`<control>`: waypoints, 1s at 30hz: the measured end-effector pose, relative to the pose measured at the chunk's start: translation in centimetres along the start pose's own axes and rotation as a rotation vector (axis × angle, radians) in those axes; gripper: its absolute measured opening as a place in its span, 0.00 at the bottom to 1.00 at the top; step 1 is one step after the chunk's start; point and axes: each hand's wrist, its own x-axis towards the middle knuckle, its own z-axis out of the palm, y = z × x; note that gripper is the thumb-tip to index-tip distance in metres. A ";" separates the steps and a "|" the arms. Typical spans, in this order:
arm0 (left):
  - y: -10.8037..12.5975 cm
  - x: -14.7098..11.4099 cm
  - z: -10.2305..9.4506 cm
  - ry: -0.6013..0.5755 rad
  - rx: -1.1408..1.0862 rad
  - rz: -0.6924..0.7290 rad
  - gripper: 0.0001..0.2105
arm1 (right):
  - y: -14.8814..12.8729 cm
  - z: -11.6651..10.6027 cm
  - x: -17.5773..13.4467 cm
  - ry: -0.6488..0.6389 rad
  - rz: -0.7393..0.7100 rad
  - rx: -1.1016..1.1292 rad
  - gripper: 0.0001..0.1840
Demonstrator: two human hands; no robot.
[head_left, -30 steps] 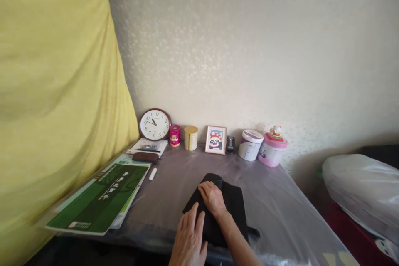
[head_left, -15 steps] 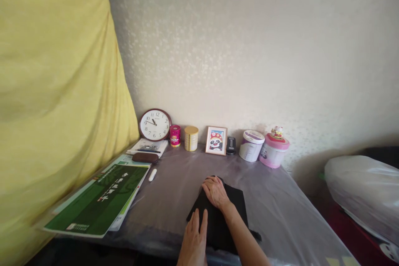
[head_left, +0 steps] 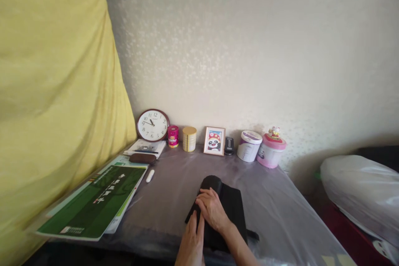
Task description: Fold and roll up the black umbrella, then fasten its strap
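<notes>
A black item that looks like folded cloth or a soft bag (head_left: pixel 232 201) lies flat near the front of the table. A rounded bulge shows at its far left part, and a short strap sticks out at its right. My right hand (head_left: pixel 212 211) rests on top of it, palm down, fingers stretched out toward the left. Against its left edge lies my left hand (head_left: pixel 192 236), fingers extended and touching or nearly touching my right hand. Neither hand is wrapped around anything; the palms are hidden.
Green-covered books (head_left: pixel 96 201), a brown case (head_left: pixel 142 158) and a white stick-like object (head_left: pixel 150 176) lie at left. Along the wall stand a clock (head_left: pixel 152 125), a pink can (head_left: pixel 173 136), a yellow-lidded can (head_left: pixel 189 139), a panda picture frame (head_left: pixel 214 141) and two tubs (head_left: pixel 249 147).
My right hand has slid nearer and slightly left, toward my left hand. The rounded bulge at the black item's far end has come into sight. The view has shifted slightly.
</notes>
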 end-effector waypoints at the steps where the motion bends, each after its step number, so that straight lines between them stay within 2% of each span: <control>1: 0.0 -0.1 -0.1 0.011 -0.016 0.002 0.47 | 0.3 0.3 0.1 0.008 0.013 -0.009 0.16; 5: 0.1 -0.6 -0.2 0.039 -0.030 0.006 0.46 | 3.0 0.8 1.6 0.154 0.111 -0.098 0.15; 8: -0.1 -0.6 0.1 0.029 -0.010 0.009 0.46 | 5.3 -0.2 1.7 0.293 0.208 -0.151 0.15; 11: -0.4 -0.6 0.5 0.066 -0.026 0.020 0.45 | 7.1 -2.1 -0.7 0.496 0.331 -0.163 0.19; 13: -0.4 -0.7 0.6 0.095 -0.053 0.034 0.44 | 7.8 -3.6 -3.2 0.567 0.426 -0.177 0.23; 16: -0.3 -0.9 0.5 0.113 -0.092 0.044 0.43 | 7.8 -5.2 -6.7 0.541 0.623 -0.099 0.26; 19: -0.1 -1.2 0.3 0.116 -0.108 0.032 0.43 | 6.5 -5.8 -8.6 0.423 0.796 0.122 0.26; 24: 0.0 -1.5 0.2 0.110 -0.096 0.031 0.43 | 4.0 -5.6 -9.0 0.299 0.776 0.305 0.24; 30: -0.1 -1.3 0.3 0.123 -0.090 0.025 0.44 | 3.2 -6.2 -7.2 0.331 0.676 0.248 0.18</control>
